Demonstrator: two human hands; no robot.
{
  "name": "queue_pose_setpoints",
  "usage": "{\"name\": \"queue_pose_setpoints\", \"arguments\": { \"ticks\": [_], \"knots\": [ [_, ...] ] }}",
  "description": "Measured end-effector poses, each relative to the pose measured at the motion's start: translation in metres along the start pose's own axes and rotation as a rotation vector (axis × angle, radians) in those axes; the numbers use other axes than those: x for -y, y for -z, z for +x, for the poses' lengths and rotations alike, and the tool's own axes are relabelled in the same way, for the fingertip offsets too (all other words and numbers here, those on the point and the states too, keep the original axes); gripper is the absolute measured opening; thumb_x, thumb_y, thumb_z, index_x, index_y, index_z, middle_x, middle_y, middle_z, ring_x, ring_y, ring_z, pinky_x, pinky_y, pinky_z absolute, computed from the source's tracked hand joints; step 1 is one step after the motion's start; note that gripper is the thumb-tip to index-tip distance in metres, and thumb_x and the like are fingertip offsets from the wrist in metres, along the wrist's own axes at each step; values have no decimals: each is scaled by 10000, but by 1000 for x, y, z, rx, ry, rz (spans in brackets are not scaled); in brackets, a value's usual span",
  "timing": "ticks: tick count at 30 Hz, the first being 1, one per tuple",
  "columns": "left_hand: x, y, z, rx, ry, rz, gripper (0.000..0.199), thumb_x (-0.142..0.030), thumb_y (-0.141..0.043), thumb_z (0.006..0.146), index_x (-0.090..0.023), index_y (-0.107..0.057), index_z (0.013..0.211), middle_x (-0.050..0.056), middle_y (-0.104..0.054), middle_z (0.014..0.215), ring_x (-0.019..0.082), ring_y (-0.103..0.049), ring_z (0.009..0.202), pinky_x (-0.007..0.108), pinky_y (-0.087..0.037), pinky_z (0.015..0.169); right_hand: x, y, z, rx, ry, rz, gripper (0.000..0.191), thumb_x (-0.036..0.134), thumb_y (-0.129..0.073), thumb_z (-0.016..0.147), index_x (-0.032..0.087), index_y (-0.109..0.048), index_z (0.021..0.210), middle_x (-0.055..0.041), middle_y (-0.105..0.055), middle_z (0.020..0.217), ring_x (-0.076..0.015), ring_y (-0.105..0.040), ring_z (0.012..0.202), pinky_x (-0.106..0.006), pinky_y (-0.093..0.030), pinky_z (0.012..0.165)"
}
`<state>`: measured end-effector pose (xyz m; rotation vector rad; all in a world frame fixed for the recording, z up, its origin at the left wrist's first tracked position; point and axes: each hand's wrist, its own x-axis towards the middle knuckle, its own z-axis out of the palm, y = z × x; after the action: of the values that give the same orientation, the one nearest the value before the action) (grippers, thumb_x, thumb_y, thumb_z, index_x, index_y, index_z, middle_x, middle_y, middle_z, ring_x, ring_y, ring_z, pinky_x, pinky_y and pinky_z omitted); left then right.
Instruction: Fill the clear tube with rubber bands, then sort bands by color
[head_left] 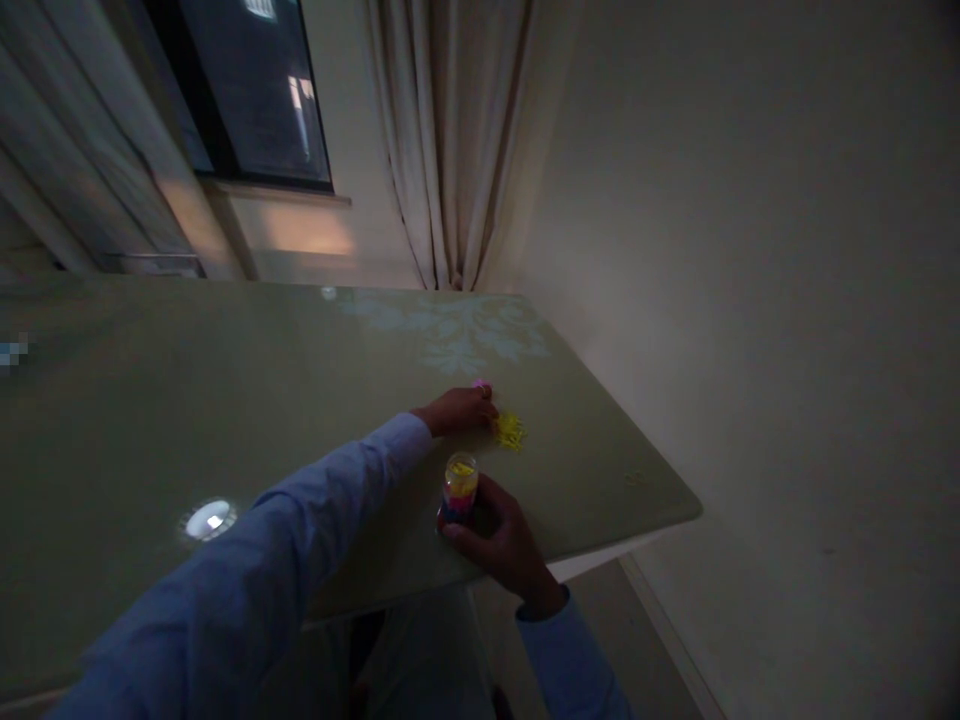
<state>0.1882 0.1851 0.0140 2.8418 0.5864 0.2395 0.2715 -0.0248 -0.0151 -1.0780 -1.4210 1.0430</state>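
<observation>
A small clear jar [460, 485] stands upright near the table's front edge, with yellow, pink and dark blue layers inside and no lid on its top. My right hand [501, 535] is wrapped round its lower right side. Beyond the jar, my left hand [461, 410] reaches across the table, its fingertips at the left edge of a loose pile of thin yellow pieces [511, 431]. Something small and pink [481, 384] shows just past the left hand's fingers. Whether these fingers pinch anything is too small to tell.
The glossy green table [615, 470] ends in a rounded corner at the right, beside a plain wall [750, 300]. A round light reflection lies at the left. Behind the table are curtains [450, 130] and a dark window [255, 90].
</observation>
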Motion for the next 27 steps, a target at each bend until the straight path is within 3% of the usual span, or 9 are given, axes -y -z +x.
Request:
{"name": "queue_pose_setpoints", "arguments": {
  "ticks": [8, 14, 21, 27],
  "knots": [
    [1, -12, 3, -70, -47, 142, 223, -217, -527, 916, -207, -737, 989, 90, -628, 1030, 180, -613, 846, 260, -454, 692, 5, -1, 1, 5, -29, -16, 372, 314, -760, 758, 180, -621, 1076, -50, -656, 937, -186, -606, 853, -292, -518, 772],
    [2, -15, -3, -95, -10, 87, 202, -239, -528, 930, -166, -714, 964, 109, -629, 1076, 198, -628, 895, 273, -462, 717, 3, 1, 1, 5, -30, 11, 373, 346, -756, 772, 181, -615, 1076, -56, -664, 942, -190, -617, 860, -298, -521, 787],
    [2, 2, -18, -150, 100, -13, 224, -227, -498, 938, -181, -695, 1033, 96, -608, 1164, 194, -623, 929, 277, -458, 770, 1, 1, 1, -87, -35, -17, 320, 301, -743, 774, 192, -614, 1046, -35, -661, 925, -177, -616, 839, -278, -513, 779],
    [-4, 18, -44, -222, 247, -219, 182, -216, -551, 875, -147, -687, 776, 66, -612, 890, 155, -583, 775, 269, -445, 738, 5, -3, 5, -157, -24, -31, 295, 286, -732, 767, 189, -609, 1018, -38, -675, 912, -181, -634, 836, -272, -522, 769]
  ]
}}
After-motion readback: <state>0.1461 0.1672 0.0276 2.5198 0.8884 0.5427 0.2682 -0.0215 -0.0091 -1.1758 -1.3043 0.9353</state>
